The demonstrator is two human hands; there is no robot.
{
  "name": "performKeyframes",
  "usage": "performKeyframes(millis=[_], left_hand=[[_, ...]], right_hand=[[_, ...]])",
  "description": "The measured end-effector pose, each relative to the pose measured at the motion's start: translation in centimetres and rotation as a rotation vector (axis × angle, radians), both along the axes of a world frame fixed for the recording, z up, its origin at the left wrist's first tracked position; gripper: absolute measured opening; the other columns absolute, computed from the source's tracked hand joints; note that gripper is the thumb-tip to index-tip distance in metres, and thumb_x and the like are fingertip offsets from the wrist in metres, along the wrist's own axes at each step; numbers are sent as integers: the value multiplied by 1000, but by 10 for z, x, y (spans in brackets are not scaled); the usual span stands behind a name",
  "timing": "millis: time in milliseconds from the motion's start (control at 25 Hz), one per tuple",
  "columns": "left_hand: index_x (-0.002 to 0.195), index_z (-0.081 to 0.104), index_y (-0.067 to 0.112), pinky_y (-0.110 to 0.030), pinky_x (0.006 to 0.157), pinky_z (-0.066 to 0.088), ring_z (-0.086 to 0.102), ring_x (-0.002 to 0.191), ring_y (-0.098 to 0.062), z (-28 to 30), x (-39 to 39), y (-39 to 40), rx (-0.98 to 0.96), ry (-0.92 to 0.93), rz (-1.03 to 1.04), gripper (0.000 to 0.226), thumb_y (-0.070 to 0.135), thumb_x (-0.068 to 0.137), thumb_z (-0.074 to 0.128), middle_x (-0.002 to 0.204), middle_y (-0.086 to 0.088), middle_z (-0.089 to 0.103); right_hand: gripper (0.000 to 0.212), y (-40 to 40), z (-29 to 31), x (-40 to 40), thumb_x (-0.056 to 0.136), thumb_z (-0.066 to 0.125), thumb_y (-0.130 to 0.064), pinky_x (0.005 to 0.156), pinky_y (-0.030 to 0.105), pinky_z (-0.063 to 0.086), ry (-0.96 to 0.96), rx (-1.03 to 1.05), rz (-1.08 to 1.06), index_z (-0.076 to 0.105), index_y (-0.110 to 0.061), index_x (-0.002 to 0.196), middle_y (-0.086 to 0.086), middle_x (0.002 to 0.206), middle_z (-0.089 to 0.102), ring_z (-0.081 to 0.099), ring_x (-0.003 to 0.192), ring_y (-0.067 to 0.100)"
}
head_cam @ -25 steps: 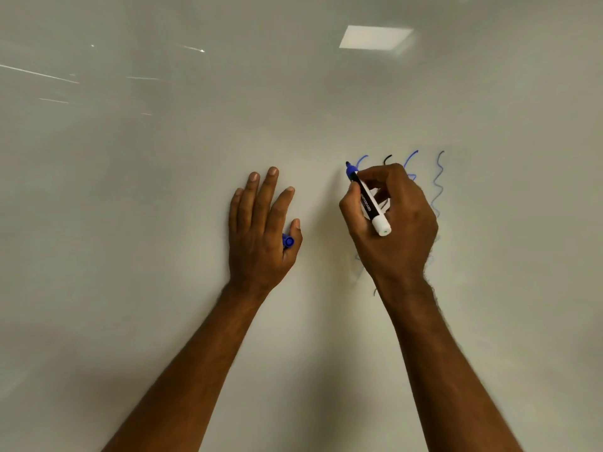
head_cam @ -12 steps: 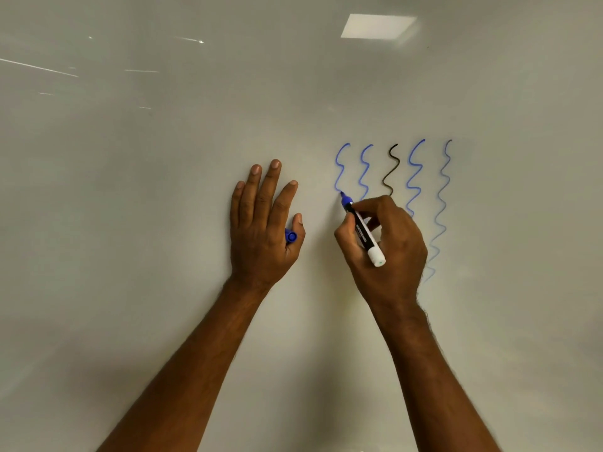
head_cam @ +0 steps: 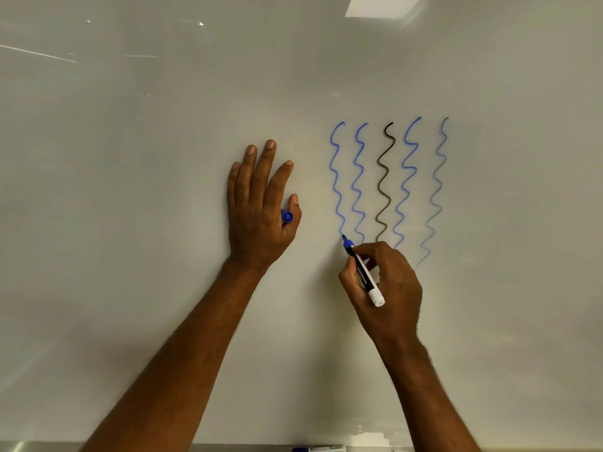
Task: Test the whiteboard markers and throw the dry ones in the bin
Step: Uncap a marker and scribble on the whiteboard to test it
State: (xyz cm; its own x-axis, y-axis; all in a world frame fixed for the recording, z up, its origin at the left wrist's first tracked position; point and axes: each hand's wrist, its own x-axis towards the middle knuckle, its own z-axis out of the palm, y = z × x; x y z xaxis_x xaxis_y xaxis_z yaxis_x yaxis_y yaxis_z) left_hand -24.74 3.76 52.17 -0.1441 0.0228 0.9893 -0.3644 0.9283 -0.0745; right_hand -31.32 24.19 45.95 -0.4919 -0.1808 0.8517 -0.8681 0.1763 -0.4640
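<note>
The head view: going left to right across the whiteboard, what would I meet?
Left hand → blue cap under its thumb → newest blue wavy line → second blue line → black line → third blue line → faint blue line.

Office or classroom setting: wall-mounted whiteboard [head_cam: 163, 223] with marker tray [head_cam: 228, 446], reflecting a rectangular ceiling light panel [head_cam: 381, 4].

5 wavy lines [head_cam: 388, 184] on whiteboard [head_cam: 130, 190]; left hand [head_cam: 257, 210] beside them.
</note>
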Motion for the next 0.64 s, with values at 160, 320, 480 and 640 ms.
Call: performKeyframes(millis=[160, 320, 480, 640], left_hand=[[142, 54, 8, -54, 121, 25, 31, 148, -39, 1, 2, 2, 25, -11, -6, 47, 25, 98, 56, 157, -18, 39], [144, 52, 8, -55, 121, 23, 26, 151, -37, -3, 4, 17, 114, -33, -60, 49, 28, 99, 57, 159, -18, 36], [139, 55, 7, -51, 118, 29, 34, 147, -33, -26, 9, 46, 250, 1, -185, 44, 27, 99, 57, 156, -15, 42], [126, 62, 7, -35, 107, 45, 53, 127, -22, -81, 19, 89, 549, 113, -411, 29, 14, 98, 58, 135, -7, 58]], right_hand=[[6, 15, -23, 6, 86, 69, -31, 61, 18, 41, -95, 179, -13, 64, -34, 88, -17, 72, 62, 58, 69, 4], [10, 32, -46, 13, 89, 68, -29, 64, 12, 42, -197, 108, 85, 63, -36, 93, -18, 79, 64, 62, 76, 6], [19, 45, -60, 19, 93, 71, -13, 63, 19, 47, -352, -17, 244, 65, -31, 96, -12, 83, 67, 64, 74, 15], [15, 57, -75, 26, 95, 70, -7, 62, 17, 46, -513, -122, 381, 67, -22, 98, -8, 82, 67, 60, 68, 13]])
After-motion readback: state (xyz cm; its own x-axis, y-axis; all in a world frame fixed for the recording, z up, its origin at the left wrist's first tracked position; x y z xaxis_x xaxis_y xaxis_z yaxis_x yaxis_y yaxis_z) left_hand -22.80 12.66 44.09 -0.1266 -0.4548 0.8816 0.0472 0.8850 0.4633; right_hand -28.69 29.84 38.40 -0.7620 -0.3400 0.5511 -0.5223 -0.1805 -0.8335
